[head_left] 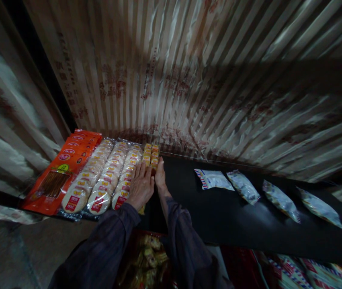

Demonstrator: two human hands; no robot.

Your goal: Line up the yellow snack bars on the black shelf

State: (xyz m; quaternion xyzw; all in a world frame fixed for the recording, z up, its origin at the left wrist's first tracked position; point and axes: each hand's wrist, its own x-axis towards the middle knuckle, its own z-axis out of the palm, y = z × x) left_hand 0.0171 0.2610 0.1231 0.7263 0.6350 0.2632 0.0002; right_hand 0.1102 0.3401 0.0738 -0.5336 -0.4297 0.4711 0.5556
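My left hand [140, 185] lies flat, fingers together and stretched out, on a row of small yellow-wrapped snack packs [150, 154] at the back of a dark shelf [219, 212]. My right hand [160, 174] stands on edge against the right side of the same row, fingers straight. Left of the hands lie three long clear sleeves of round rice crackers [101, 180]. Further left is a stack of orange packets [59, 176]. Neither hand grips anything.
Several small white and blue sachets [243, 184] lie spaced out along the right part of the shelf. A corrugated metal wall [189, 80] rises behind. Below the shelf sit a box of yellow snacks [148, 257] and striped packets [306, 273].
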